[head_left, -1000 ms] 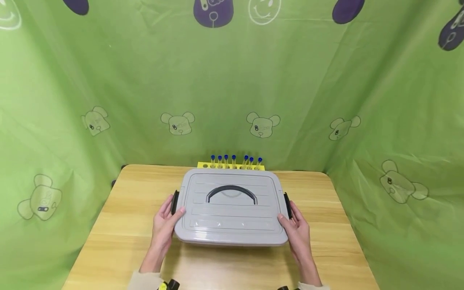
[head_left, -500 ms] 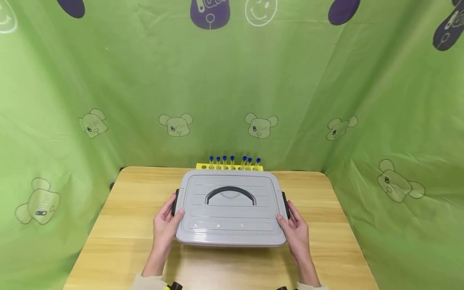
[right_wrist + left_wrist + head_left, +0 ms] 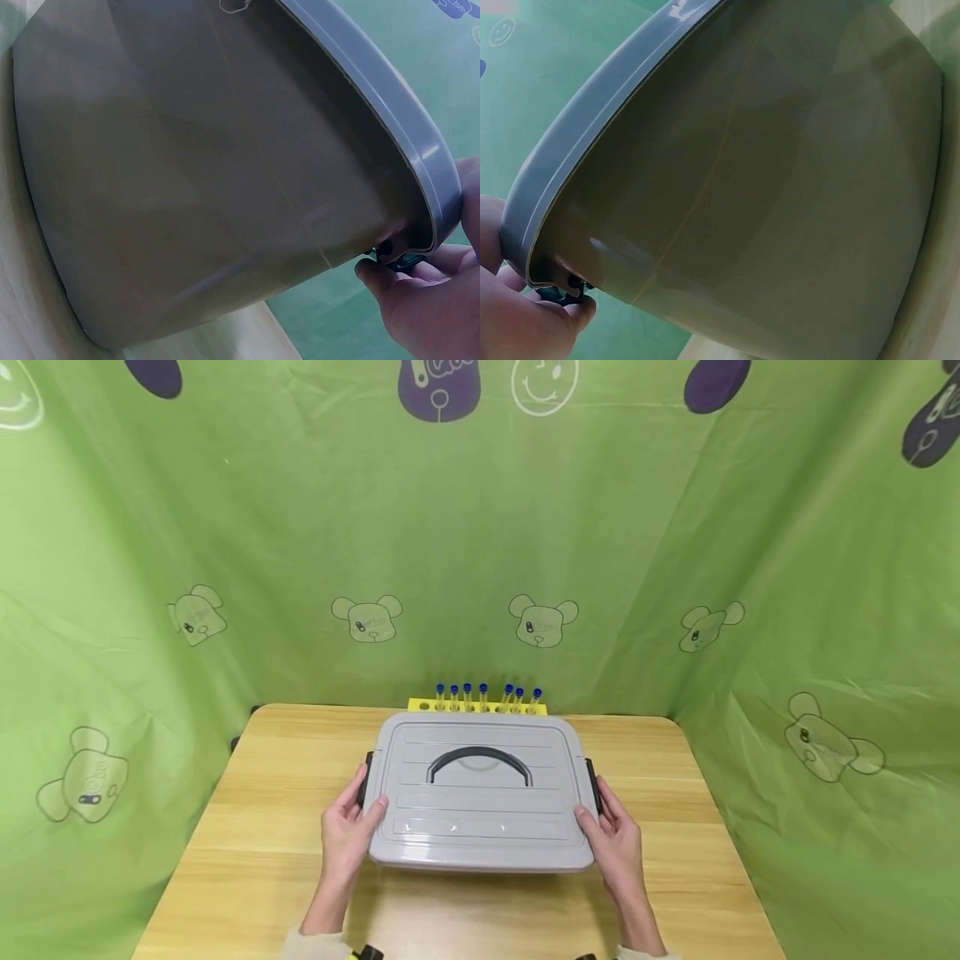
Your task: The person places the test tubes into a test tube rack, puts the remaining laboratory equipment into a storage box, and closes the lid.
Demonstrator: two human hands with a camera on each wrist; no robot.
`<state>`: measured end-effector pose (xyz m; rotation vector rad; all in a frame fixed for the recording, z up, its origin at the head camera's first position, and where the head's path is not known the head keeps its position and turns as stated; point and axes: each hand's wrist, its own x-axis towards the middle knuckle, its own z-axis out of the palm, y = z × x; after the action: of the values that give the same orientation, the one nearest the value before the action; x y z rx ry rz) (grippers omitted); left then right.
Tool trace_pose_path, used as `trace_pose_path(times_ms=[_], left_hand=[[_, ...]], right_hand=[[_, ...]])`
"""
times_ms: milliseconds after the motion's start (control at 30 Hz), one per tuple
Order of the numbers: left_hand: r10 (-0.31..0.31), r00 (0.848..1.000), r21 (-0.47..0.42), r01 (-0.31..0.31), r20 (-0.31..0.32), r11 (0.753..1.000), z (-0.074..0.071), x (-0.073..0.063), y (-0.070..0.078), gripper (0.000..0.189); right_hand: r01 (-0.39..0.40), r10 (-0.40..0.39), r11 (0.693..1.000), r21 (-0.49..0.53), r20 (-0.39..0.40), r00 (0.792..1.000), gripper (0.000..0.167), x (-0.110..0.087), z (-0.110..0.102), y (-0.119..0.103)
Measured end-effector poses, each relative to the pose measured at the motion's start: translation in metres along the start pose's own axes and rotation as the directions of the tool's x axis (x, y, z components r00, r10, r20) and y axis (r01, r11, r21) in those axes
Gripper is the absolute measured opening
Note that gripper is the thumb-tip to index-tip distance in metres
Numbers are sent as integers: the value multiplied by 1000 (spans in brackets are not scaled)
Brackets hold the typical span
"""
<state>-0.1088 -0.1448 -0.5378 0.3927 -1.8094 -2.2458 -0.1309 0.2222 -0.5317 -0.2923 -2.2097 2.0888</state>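
Note:
A grey storage box (image 3: 480,814) with a lid stands on the wooden table, a dark carry handle (image 3: 480,752) raised on top. My left hand (image 3: 348,835) grips its left side, thumb on the lid's edge and fingers at the black left latch (image 3: 365,783). On the opposite side my right hand (image 3: 618,843) holds the lid's edge the same way, fingers at the black right latch (image 3: 594,785). In both wrist views, fingertips curl under the latch below the lid's rim (image 3: 592,112). The box's contents are hidden.
Behind the box is a yellow rack (image 3: 415,703) with several blue-capped tubes (image 3: 483,693), partly hidden by the lid. A green printed curtain (image 3: 480,527) surrounds the back and sides of the wooden table (image 3: 255,827).
My left hand has shifted slightly inward at the box's left side. The right hand and the box look almost unchanged.

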Motion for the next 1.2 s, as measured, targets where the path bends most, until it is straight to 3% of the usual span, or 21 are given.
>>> trace_pose_path(times_ms=[467,567,700,867,1200], left_hand=[[16,1000,14,-16,-5,1000,1,0,-1,63],[56,998,44,-56,-1,997,2,-1,0,56],[113,994,109,-113,11,988,5,-1,2,48],[115,993,136,-115,9,984,5,-1,1,47],[118,992,166,-125,53,978,-1,2,1,51]], right_hand=[[-4,4,1000,-19,29,1000,65,-1,-2,-3],[2,-1,999,-44,31,1000,64,-1,-1,-3],[84,-83,979,-186,12,996,55,-1,-1,-4],[152,-166,929,-338,-11,986,49,-3,0,-6],[129,-137,946,-297,-6,991,50,-2,1,-7]])
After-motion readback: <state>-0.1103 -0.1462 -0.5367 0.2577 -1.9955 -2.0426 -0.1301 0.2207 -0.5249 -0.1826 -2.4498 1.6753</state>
